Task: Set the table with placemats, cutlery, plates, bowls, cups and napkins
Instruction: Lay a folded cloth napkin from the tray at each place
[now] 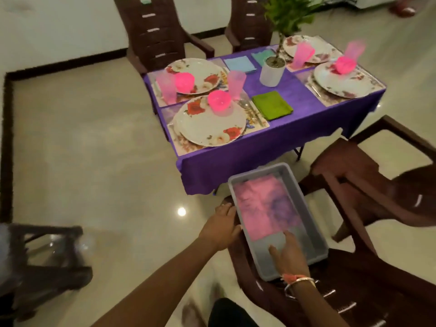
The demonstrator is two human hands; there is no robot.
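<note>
Head view, left grip (221, 226): curled over the left rim of the grey tub (257, 172).
Head view, right grip (289, 252): fingers are spread inside the tub, touching the pink napkin (262, 208) at its near edge.
Head view, surface (295, 90): purple-clothed, set with plates (212, 125), bowls (219, 100) and cups (236, 81), beyond the tub.

Left hand (221, 226) holds grey bin (256, 174); right hand (289, 253) inside, at pink napkin (262, 208).

Purple tablecloth (271, 147), white plates (210, 125) with red-flower print, hot-pink bowls (219, 100), pale pink cups (236, 84), green napkin (272, 105), light-blue napkin (239, 64), teal napkin (262, 56), white pot (271, 73), grey tub (265, 263) holding pink cloth (259, 204), dark brown chairs (153, 31).
</note>
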